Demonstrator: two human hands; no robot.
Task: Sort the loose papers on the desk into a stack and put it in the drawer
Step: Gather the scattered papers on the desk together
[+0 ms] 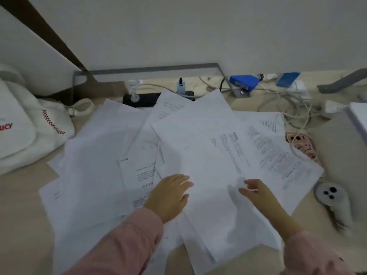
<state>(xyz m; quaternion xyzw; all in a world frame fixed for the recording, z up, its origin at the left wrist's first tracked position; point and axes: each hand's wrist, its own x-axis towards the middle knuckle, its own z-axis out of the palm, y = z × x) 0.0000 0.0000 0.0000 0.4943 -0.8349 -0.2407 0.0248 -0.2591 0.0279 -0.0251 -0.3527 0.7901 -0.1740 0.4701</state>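
Presently, the left hand (pixel 170 194) lies with relaxed fingers pressing on the near sheets. The right hand (pixel 256 190) reaches to a sheet edge just beside it; blur prevents telling whether it pinches. Loose papers (pixel 198 139) lie fanned and overlapping on the desk (pixel 23 205) from 9 to 2 o'clock, unstacked. White bag (pixel 23 124) at 10, black power strip (pixel 143 100) at 12, white controller (pixel 331 197) at 3. Drawer not in view. Judgement: gathering barely begun; the next move calls for drawing outer sheets inward and squaring edges.
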